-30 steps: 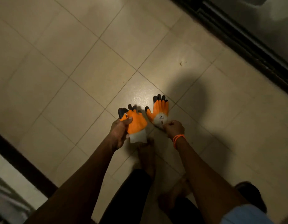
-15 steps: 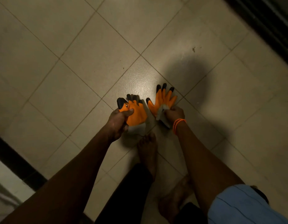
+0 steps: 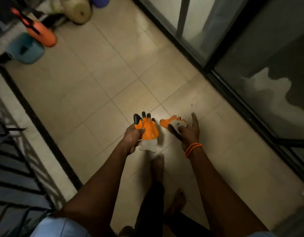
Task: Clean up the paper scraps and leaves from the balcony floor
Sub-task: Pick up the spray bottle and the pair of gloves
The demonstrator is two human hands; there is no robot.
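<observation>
The head view takes in much more of the beige tiled balcony floor [image 3: 100,79] than a second ago: the camera has lifted, so the dark-framed sliding glass door [image 3: 233,53] now runs down the right of the frame, and an orange plastic container [image 3: 41,34] and a teal plastic tub [image 3: 25,48] show at upper left. Just below centre, the left hand [image 3: 132,139] is closed around an orange rubber-coated work glove with black fingertips and a white cuff [image 3: 148,132]. The right hand [image 3: 188,132] has turned palm-up, forefinger extended, with the matching second orange glove [image 3: 171,123] bunched in its grip; earlier that glove hung flat. Gloving up seems under way, so collecting has not begun. Only one small dark speck [image 3: 192,105] lies at centre right; no paper scraps or leaves are identifiable. No writing is legible.
</observation>
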